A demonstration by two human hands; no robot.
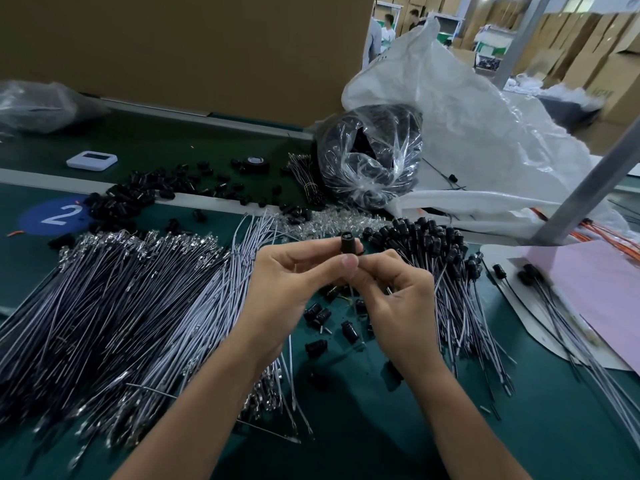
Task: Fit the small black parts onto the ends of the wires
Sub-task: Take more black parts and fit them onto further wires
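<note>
A: What lies closest?

B: A dark green, matt counter [519,427]. Across its left side spreads a broad sheaf of thin grey-white wires with shiny crimped metal ends [121,306], fanned out and tangled.

A: And the hands?

B: Close together above the counter, fingertips nearly meeting. The left hand [287,282] pinches a small black plastic cylinder [347,241] between thumb and forefinger, its flat end turned towards the camera. The right hand [391,296] has its fingers curled in, nipping a single thin pale wire [351,293] that runs down from under the cylinder.

A: Under them?

B: A scatter of loose black ribbed barrels [317,346], lying on their sides on the green surface.

A: Further out?

B: To the right is a dense heap of wires capped with black barrels [433,244], the heads bunched together. Beside it lies a smooth pink sheet [606,299]. Beyond the hands runs a strip of tiny clear glassy pieces [332,220], and to the left sits a loose mound of glossy black parts [138,195] near a round blue sticker with a white 2 [55,216].

A: At the back?

B: A small white rectangular gadget [91,160], a crinkled clear bag stuffed with black parts [370,157], a big rumpled white plastic sack [485,133] — and a flat brown cardboard wall [173,46] behind.
</note>
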